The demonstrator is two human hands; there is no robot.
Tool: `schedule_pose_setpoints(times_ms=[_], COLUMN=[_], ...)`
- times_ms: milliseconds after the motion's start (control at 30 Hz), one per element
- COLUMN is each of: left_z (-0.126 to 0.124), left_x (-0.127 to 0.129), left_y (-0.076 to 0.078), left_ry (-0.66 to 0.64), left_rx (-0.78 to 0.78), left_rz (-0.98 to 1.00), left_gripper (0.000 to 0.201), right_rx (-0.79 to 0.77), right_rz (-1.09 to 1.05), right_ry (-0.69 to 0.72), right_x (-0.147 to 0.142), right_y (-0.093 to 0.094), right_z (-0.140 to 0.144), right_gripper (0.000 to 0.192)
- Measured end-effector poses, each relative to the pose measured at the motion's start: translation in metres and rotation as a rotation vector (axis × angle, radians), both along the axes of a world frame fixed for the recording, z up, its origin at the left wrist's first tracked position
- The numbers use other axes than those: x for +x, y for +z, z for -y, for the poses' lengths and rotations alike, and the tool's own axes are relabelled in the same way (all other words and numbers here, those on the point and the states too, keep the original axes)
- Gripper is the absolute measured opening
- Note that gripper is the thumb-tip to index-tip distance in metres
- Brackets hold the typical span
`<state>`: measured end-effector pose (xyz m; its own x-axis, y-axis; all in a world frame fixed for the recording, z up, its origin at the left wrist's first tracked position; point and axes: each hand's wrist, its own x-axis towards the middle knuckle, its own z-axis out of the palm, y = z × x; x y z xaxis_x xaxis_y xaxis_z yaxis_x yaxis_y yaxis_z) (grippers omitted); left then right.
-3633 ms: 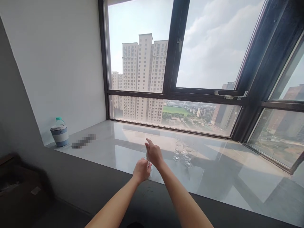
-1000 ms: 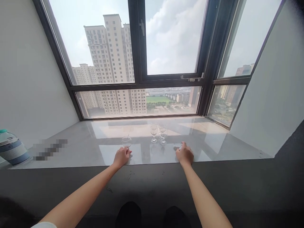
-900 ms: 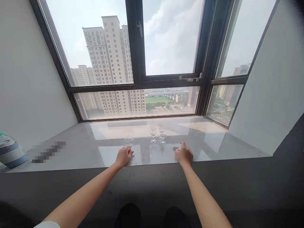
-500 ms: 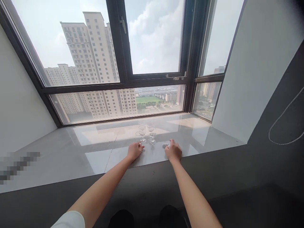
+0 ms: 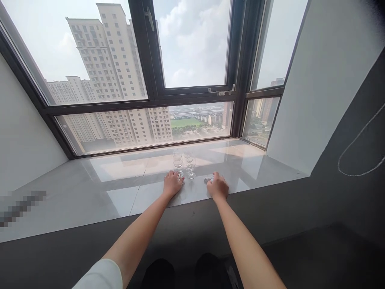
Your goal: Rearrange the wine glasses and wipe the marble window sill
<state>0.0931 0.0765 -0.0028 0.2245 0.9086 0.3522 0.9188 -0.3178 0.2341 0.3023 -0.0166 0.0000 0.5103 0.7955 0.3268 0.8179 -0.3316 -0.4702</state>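
Glasses (image 5: 184,163) mid-sill (image 5: 90,192) | left hand (image 5: 172,184) touching nearest | sides open

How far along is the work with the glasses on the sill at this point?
Done: two glasses stand grouped on the sill. In hand: the left hand holds a third glass at its base beside them; the right hand rests on a small cloth-like item. Left: releasing that glass.

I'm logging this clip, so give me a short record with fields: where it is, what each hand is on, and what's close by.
place: glossy windowsill under a big window
left hand: at the foot of a stemmed glass, fingers around its base
right hand: palm down on a small pale thing, unclear what
nearby: more stemmed glasses, upright, bunched close together
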Motion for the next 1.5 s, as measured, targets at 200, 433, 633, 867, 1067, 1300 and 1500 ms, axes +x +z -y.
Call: schedule_pose_setpoints(times_ms=[200, 433, 633, 867, 1067, 1300, 1500], left_z=[0.001, -0.003, -0.008, -0.012, -0.012, -0.008, -0.006], left_x=[0.0, 0.0, 0.001, 0.0, 0.001, 0.0, 0.002], left_y=[-0.002, -0.006, -0.01, -0.015, -0.015, -0.011, -0.006], left_ry=[-0.089, -0.124, -0.122, -0.109, -0.102, -0.086, -0.075], left_rx=[-0.021, -0.09, -0.096, -0.098, -0.08, -0.113, -0.117], left_rz=[0.015, 0.008, 0.019, 0.015, 0.017, 0.017, 0.044], left_gripper=[0.037, 0.037, 0.038, 0.039, 0.039, 0.042, 0.036], right_rx=[0.007, 0.006, 0.025, 0.017, 0.009, -0.023, -0.023], right_rz=[0.005, 0.003, 0.007, -0.01, 0.003, -0.002, -0.006], right_ry=[-0.005, 0.007, -0.009, -0.018, -0.031, -0.038, -0.028], right_x=[0.0, 0.002, 0.001, 0.001, 0.001, 0.001, 0.002], right_y=[-0.004, -0.005, -0.005, -0.006, -0.005, -0.006, -0.006], right_z=[-0.001, -0.001, -0.002, -0.002, -0.003, -0.003, -0.003], right_gripper=[0.041, 0.04, 0.039, 0.039, 0.038, 0.037, 0.037])
